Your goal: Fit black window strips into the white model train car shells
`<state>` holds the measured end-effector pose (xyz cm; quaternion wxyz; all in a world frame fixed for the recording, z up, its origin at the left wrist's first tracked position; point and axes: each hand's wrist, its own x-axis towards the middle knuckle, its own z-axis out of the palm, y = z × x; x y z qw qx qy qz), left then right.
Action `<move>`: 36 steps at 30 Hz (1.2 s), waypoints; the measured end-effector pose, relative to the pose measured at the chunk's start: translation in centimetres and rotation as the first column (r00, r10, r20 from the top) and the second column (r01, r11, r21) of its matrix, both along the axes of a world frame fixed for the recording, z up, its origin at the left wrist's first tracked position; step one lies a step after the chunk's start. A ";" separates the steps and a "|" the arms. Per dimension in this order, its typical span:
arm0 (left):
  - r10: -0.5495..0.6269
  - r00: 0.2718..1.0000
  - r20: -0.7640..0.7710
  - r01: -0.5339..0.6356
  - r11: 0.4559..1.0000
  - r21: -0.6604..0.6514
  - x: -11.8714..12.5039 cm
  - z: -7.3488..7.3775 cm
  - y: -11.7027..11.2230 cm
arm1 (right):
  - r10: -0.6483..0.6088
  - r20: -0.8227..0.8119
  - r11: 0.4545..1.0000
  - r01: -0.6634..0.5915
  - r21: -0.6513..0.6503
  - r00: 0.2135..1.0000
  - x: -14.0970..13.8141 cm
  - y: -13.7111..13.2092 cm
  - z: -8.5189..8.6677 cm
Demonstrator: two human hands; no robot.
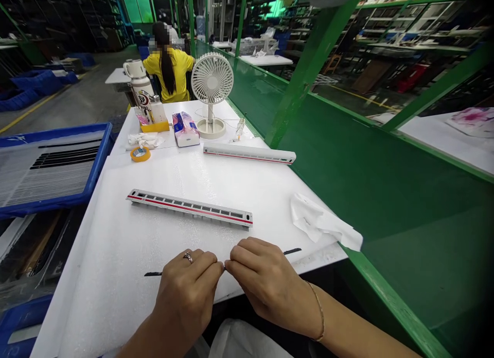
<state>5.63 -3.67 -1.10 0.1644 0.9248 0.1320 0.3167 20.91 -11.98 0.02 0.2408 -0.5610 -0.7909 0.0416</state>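
Together, the left hand (185,291) and right hand (262,283) pinch a thin black strip (292,251) between closed fingers (241,257).

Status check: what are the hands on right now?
Left hand and right hand pinching a thin black strip. Model train carriage ahead on white foam sheet, untouched.

One train shell (189,208) lies on the worktop (88,301), and a second shell (249,154) sits behind it, off to the right. A cloth (320,221) is right of both, at the edge. Farther back you've got tape (139,154), tissues (185,129) and a fan (210,88). A tray (50,167) sits left of the worktop, and a strip (291,251) runs between the left hand (187,291) and right hand (262,281) up front.
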 end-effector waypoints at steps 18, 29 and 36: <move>0.092 0.995 -0.033 -0.088 0.991 0.103 -0.7 -0.8 0.3 | -0.102 0.070 0.995 0.103 -0.001 0.992 0.6 -0.3 -0.2; 0.019 1.000 -0.011 -0.018 0.996 0.091 -0.7 -0.3 0.1 | 0.013 0.030 0.997 -0.015 0.081 0.999 0.0 0.0 0.4; -0.035 0.996 -0.076 0.038 0.998 0.040 -0.8 -0.5 0.6 | 0.026 0.076 1.000 -0.027 0.009 0.997 0.5 0.3 0.0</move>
